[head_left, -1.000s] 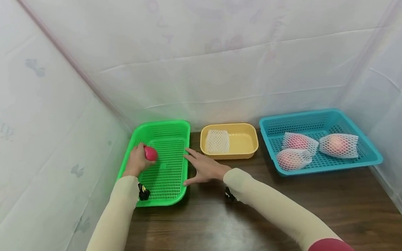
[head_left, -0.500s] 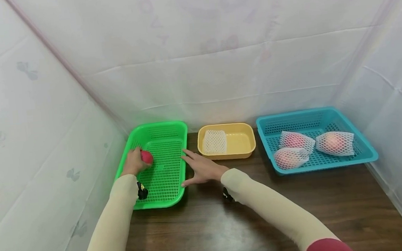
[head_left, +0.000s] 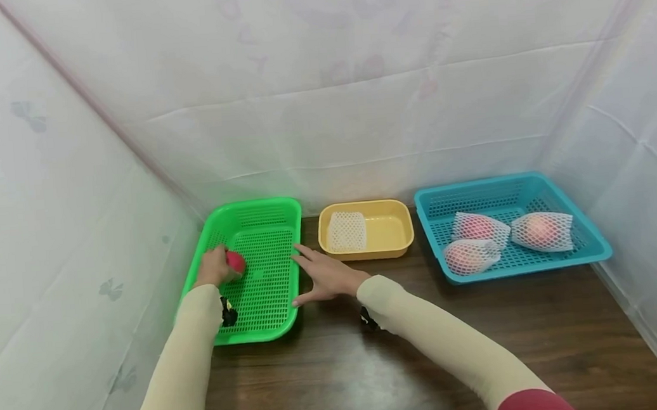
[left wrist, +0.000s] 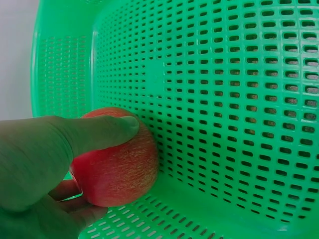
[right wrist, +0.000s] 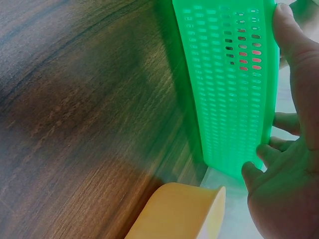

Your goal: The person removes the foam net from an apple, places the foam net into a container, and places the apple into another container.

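Note:
A red apple (left wrist: 122, 172) is in my left hand (left wrist: 55, 154), thumb across its top and fingers curled underneath. Both are inside the green perforated basket (head_left: 280, 335), toward its left wall; in the head view the hand partly covers the apple (head_left: 236, 263). My right hand (head_left: 329, 276) is at the basket's right rim. Its fingers are spread, with the fingertips right along that edge, as the right wrist view also shows beside the basket's side wall (right wrist: 229, 99).
A small yellow tray (head_left: 391, 251) holding white foam netting (head_left: 346, 232) stands right of the green basket. Farther right, a blue basket (head_left: 539, 268) contains 3 net-wrapped apples, one of them a netted apple (head_left: 542, 231) on the right. White sheeting (head_left: 358, 133) encloses the wooden table (head_left: 341, 382).
My left hand and the apple have come slightly lower and nearer inside the green basket. The right hand stays at the rim. The whole head view has shifted slightly.

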{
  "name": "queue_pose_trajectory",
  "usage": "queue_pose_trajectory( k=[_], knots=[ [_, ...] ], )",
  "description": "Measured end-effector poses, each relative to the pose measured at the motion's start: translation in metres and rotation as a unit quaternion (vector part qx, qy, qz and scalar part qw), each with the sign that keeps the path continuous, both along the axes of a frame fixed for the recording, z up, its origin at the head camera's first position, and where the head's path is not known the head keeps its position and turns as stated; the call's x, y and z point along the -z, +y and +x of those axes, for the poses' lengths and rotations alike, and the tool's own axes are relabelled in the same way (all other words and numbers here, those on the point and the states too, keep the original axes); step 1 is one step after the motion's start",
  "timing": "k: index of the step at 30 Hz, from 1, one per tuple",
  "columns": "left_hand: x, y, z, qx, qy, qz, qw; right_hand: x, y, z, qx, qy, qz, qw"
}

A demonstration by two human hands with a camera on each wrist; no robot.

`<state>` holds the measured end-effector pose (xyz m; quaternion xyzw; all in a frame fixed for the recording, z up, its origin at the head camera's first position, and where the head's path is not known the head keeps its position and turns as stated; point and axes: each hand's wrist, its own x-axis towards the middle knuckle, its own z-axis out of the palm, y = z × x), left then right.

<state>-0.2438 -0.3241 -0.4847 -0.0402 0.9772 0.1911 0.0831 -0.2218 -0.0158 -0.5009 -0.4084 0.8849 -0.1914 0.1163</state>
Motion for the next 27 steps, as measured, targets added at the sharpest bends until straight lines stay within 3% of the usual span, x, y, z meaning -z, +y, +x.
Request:
queue_pose_trajectory(
  k=[15,27],
  knots=[
    [0.0046,-0.0001,-0.0027,-0.010,-0.033,-0.022,0.9992,-0.0012,-0.0003,0.0010,0.001,0.003,-0.001,1.0000],
    [0.0072,0.0006,-0.0029,-0.010,-0.031,-0.022,0.9992,0.0000,0.0005,0.0009,-0.001,0.007,-0.001,1.0000]
  ],
)
